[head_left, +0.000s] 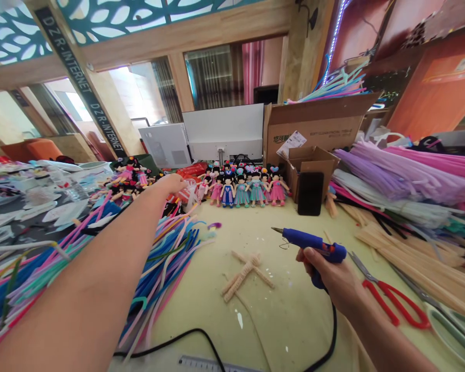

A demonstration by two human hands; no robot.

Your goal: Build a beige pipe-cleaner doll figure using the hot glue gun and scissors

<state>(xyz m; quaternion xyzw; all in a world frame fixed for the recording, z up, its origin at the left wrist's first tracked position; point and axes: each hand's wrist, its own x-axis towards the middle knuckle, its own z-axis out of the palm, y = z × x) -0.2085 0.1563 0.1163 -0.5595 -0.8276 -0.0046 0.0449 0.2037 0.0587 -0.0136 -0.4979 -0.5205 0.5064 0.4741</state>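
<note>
My right hand (325, 274) is wrapped round the handle of a blue hot glue gun (308, 242), its nozzle pointing left above the table. My left hand (172, 185) reaches far forward to a clear plastic bag (191, 194) beside a red packet; its fingers are mostly hidden, so I cannot see if they grip anything. Between my arms a beige doll body (245, 274) of wound pipe cleaners lies flat, arms spread, with a loose strand trailing from it. Several finished dolls (240, 191) in pink, blue and teal dresses stand in a row behind it.
Loose pipe cleaners (166, 263) cover the left side; purple and pink bundles (387, 170) lie right. Red-handled scissors (395, 299) rest near my right wrist. A black phone (310, 194) leans on a small cardboard box (313, 160). The glue gun's cord (333, 336) runs along the front near a ruler (213, 364).
</note>
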